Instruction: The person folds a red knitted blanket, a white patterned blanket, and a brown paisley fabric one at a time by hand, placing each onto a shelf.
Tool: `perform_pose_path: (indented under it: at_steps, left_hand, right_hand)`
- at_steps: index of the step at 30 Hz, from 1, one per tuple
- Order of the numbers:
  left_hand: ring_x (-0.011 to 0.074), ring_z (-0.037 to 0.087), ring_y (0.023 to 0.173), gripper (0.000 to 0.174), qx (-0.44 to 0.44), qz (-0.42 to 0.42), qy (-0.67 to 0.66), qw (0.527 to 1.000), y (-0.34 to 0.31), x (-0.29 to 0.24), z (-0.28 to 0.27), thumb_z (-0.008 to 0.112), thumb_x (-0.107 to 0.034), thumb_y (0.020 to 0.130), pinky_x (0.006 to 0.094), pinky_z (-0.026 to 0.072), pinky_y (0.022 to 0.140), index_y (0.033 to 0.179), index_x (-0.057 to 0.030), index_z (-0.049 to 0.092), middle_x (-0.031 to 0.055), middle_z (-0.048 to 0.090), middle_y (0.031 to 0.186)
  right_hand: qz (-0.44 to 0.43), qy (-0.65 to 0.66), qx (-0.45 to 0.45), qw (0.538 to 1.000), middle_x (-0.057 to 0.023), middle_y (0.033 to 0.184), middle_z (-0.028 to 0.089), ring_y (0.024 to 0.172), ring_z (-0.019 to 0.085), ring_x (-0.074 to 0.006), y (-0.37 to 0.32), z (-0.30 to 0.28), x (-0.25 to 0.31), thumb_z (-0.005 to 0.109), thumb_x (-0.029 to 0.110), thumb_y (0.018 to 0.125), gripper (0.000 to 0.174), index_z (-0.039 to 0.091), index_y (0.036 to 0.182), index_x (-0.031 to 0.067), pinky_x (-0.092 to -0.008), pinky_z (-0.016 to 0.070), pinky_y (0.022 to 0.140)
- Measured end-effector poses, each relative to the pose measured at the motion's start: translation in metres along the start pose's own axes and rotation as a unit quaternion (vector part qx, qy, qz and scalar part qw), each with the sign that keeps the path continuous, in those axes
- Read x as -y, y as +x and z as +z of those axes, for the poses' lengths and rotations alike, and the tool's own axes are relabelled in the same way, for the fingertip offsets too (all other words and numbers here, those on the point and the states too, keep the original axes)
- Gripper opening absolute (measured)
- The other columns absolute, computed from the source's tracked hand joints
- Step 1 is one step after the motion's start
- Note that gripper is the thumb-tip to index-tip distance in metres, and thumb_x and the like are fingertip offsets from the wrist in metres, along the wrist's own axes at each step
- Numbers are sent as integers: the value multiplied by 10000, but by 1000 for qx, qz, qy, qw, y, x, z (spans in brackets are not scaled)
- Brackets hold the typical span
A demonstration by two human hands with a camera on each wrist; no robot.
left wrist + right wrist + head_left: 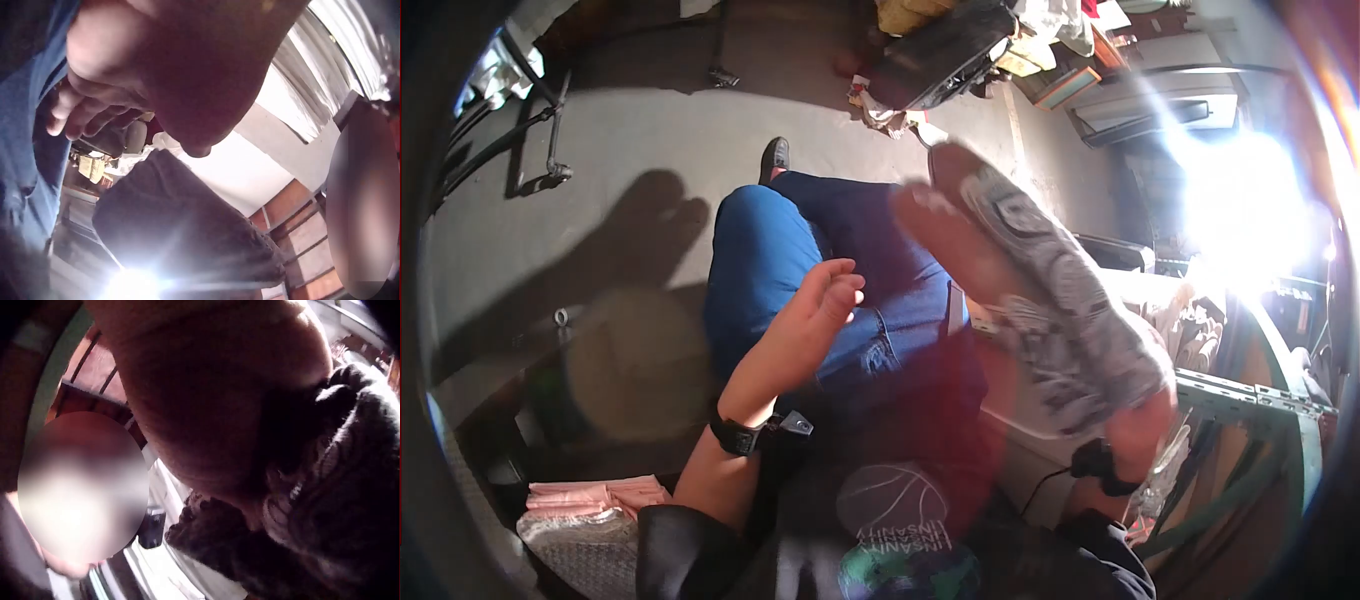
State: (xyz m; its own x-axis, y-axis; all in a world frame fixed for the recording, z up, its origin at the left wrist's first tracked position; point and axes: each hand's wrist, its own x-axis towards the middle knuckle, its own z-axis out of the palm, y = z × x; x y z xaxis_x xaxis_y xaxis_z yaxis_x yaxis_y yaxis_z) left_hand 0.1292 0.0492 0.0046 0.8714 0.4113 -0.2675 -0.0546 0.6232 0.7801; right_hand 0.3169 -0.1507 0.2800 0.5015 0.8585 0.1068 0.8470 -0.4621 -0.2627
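Observation:
My left hand (825, 298) is raised above the blue jeans (762, 255), fingers loosely bent and holding nothing. A grey-and-white patterned cloth piece with brown parts (1065, 315), shaped like a mitten with two lobes, covers most of my right hand (1142, 432). Its lobes point up and left, blurred. In the right wrist view the bunched cloth (337, 487) lies against the right hand (219, 387), whose fingers are hidden. The left wrist view has the cloth (175, 219) as a dark shape below the left hand (137, 62); the two do not visibly touch.
Folded pink cloth (600, 495) lies at lower left. A green metal frame (1305, 440) stands at right, near a very bright light (1255, 220). A black bag (940, 55) and a metal stand (555, 130) are farther off on the floor.

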Motion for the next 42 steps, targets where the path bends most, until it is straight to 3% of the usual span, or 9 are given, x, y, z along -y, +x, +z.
perform_pose_path:
  at_steps: [4, 8, 12, 17, 24, 32, 38, 40, 42]
  left_hand:
    - [288, 544, 1370, 905, 90, -7, -388, 917, 2, -8, -5, 362, -745, 1023, 445, 459, 1127, 1566, -21, 355, 166, 533, 1505]
    - [272, 569, 1362, 812, 86, 18, -487, 869, 2, -19, -24, 424, -648, 1065, 461, 476, 1128, 1579, -21, 374, 144, 547, 1519]
    - [210, 645, 1138, 433, -36, -5, -315, 948, 3, -25, -29, 635, -161, 1049, 409, 540, 1010, 1433, -30, 485, 95, 627, 1274]
    - [209, 664, 1100, 374, -53, -11, -312, 948, 8, -16, -28, 558, -51, 1037, 390, 563, 976, 1402, -6, 494, 103, 643, 1240]
    - [201, 671, 1134, 396, -52, 61, -292, 953, 4, -20, -27, 528, -6, 1024, 379, 561, 981, 1419, -1, 499, 112, 662, 1264]
    - [186, 662, 1156, 384, -91, 97, -263, 956, 2, -31, -30, 600, -3, 1025, 366, 535, 1018, 1403, -3, 530, 104, 676, 1275]
    - [179, 669, 1154, 438, -117, 72, -199, 970, -4, -34, -48, 672, -34, 990, 349, 525, 1034, 1407, 11, 546, 87, 689, 1288]
    - [179, 677, 1147, 445, -99, 65, -198, 973, -14, -51, -64, 681, -21, 970, 346, 534, 1023, 1396, 12, 558, 94, 696, 1287]
    - [189, 681, 1145, 437, -110, 53, -177, 977, -28, -71, -81, 636, -12, 979, 352, 536, 1022, 1409, 13, 560, 103, 695, 1298]
  right_hand:
    - [-303, -50, 106, 946, -192, 1253, 691, 1150, 679, -413, 35, 63, 38, 710, 129, 790, 421, 697, 1193, 11, -520, 568, 995]
    - [-362, -47, 278, 889, -192, 1395, 579, 1306, 557, -405, 35, 124, 57, 654, 155, 845, 523, 610, 1353, 33, -529, 457, 1119]
    - [-275, 8, 321, 906, -240, 1366, 556, 1285, 565, -397, 31, 153, 59, 780, 269, 855, 731, 479, 1462, -4, -501, 460, 1106]
    - [-148, 87, 309, 935, -264, 1321, 549, 1269, 557, -430, 35, 161, 62, 830, 517, 823, 1075, 325, 1537, -108, -489, 459, 1100]
    - [-126, 29, 292, 948, -307, 1338, 493, 1275, 529, -473, 30, 179, 90, 897, 488, 748, 1173, 283, 1566, -86, -496, 453, 1112]
    - [-186, 13, 228, 955, -282, 1253, 553, 1107, 637, -444, 31, 193, 92, 713, 71, 803, 802, 375, 1514, -79, -469, 561, 927]
    - [-64, 151, 148, 975, -205, 1197, 707, 1084, 714, -348, 63, 148, 63, 589, -53, 833, 535, 588, 1368, -46, -414, 576, 939]
    - [88, 160, 103, 978, -176, 1260, 712, 1098, 712, -251, 74, 121, 48, 561, -71, 845, 546, 580, 1390, -54, -375, 570, 949]
    - [177, 369, 40, 912, -148, 1234, 716, 1085, 696, -185, 78, 116, 5, 552, -84, 846, 533, 590, 1378, -55, -334, 576, 912]
